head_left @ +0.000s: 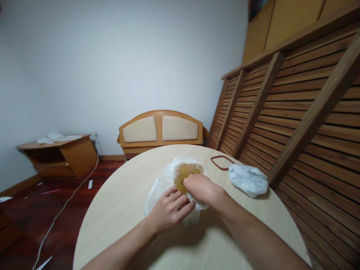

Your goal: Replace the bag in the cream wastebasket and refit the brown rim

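A white translucent plastic bag (159,189) is spread around an opening near the middle of the round table. Inside the opening shows a yellowish, blurred surface (184,170); whether it is a container's inside or its contents I cannot tell. Curled over the near edge of the bag are the fingers of my left hand (172,207). My right hand (201,187) reaches into the opening from the right, closed, its fingertips hidden against the yellowish surface.
On the table's (118,210) right side lie a reddish-brown ring-shaped frame (215,164) and a crumpled whitish plastic bundle (249,180). Slatted wooden panels (281,123) lean close on the right. A headboard (159,127) stands behind; a cable (69,200) crosses the floor.
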Motion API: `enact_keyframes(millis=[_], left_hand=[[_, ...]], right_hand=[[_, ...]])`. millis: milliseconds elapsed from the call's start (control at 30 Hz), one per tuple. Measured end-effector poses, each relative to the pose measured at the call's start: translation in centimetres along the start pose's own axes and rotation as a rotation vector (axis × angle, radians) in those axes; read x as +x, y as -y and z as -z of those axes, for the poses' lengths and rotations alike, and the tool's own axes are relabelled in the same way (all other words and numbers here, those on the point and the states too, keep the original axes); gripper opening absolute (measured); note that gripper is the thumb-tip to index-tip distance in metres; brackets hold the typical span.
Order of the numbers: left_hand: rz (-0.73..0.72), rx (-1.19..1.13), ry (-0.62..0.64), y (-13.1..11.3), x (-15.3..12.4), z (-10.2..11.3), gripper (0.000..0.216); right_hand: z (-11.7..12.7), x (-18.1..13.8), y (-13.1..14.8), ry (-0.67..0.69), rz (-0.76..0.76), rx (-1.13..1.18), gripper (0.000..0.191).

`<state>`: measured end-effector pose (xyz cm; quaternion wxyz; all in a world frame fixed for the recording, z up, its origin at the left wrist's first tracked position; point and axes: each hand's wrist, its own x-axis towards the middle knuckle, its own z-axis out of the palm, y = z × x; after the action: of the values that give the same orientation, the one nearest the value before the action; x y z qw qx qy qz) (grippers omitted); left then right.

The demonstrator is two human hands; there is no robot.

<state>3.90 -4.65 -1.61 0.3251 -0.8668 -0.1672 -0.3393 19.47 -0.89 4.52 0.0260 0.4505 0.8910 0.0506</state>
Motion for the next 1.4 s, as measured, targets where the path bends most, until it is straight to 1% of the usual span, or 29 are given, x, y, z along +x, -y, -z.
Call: enact_keyframes(millis=[100,200,333,400,467,533,600,667,733,800,900,967,1167,1200,1300,1333,1367,1400], left_hand=[[0.000,-0.001,0.010,0.3,-0.1,0.1,0.023],[0.006,-0.011,0.003,0.5,-0.2,0.1,0.025],[0.027,-0.022,0.007,0.5,-0.3,0.0,0.024],[0.023,-0.030,0.001,0.5,-0.3,0.1,0.023],[0.029,-0.037,0.009,0.6,-0.3,0.2,0.021],[0.035,-0.038,0.024,0.6,-0.2,0.3,0.021],[0.027,-0.041,0.037,0.7,-0.1,0.3,0.020],[0.006,-0.047,0.041,0.7,-0.1,0.3,0.020],[-0.006,-0.050,0.041,0.6,0.0,0.3,0.019],[-0.001,-0.050,0.045,0.6,0.0,0.3,0.017],[0.013,-0.055,0.064,0.6,-0.1,0.2,0.015],[0.016,-0.056,0.070,0.7,-0.3,0.1,0.013],[0.093,-0.077,0.115,0.6,-0.3,0.0,0.006],[0.119,-0.092,0.115,0.4,-0.2,0.1,0.008],[0.184,-0.110,0.138,-0.1,0.2,0.2,0.033],[0.195,-0.109,0.157,-0.3,0.3,0.1,0.037],[0.200,-0.109,0.182,-0.4,0.3,0.0,0.037],[0.202,-0.110,0.213,-0.6,0.3,-0.1,0.032]], right_hand=[[-0.6,0.3,0.5,0.003,-0.024,-0.009,0.016],[-0.5,0.4,0.8,-0.007,-0.002,-0.004,0.016],[0.9,-0.1,0.2,-0.032,0.076,0.022,0.022],[1.9,-0.7,-0.5,-0.071,0.128,0.058,0.027],[3.0,-1.3,-1.4,-0.150,0.187,0.126,0.026],[3.9,-1.9,-2.3,-0.277,0.217,0.195,0.021],[4.5,-2.3,-3.2,-0.428,0.175,0.224,0.018],[4.7,-2.5,-3.9,-0.561,0.084,0.217,0.018],[4.6,-2.5,-4.4,-0.623,0.023,0.207,0.025],[4.5,-2.4,-4.7,-0.606,0.026,0.219,0.026],[4.2,-2.2,-4.9,-0.537,0.037,0.249,0.016],[4.0,-2.0,-5.0,-0.510,0.021,0.248,0.015],[3.4,-1.4,-5.4,-0.485,0.032,0.249,0.015],[3.4,-1.3,-5.5,-0.487,0.037,0.258,0.015],[3.3,-1.1,-5.7,-0.491,0.052,0.298,0.015],[3.3,-1.1,-5.7,-0.493,0.057,0.311,0.015],[3.3,-1.1,-5.8,-0.495,0.063,0.322,0.016],[3.3,-1.1,-5.7,-0.497,0.069,0.330,0.016]])
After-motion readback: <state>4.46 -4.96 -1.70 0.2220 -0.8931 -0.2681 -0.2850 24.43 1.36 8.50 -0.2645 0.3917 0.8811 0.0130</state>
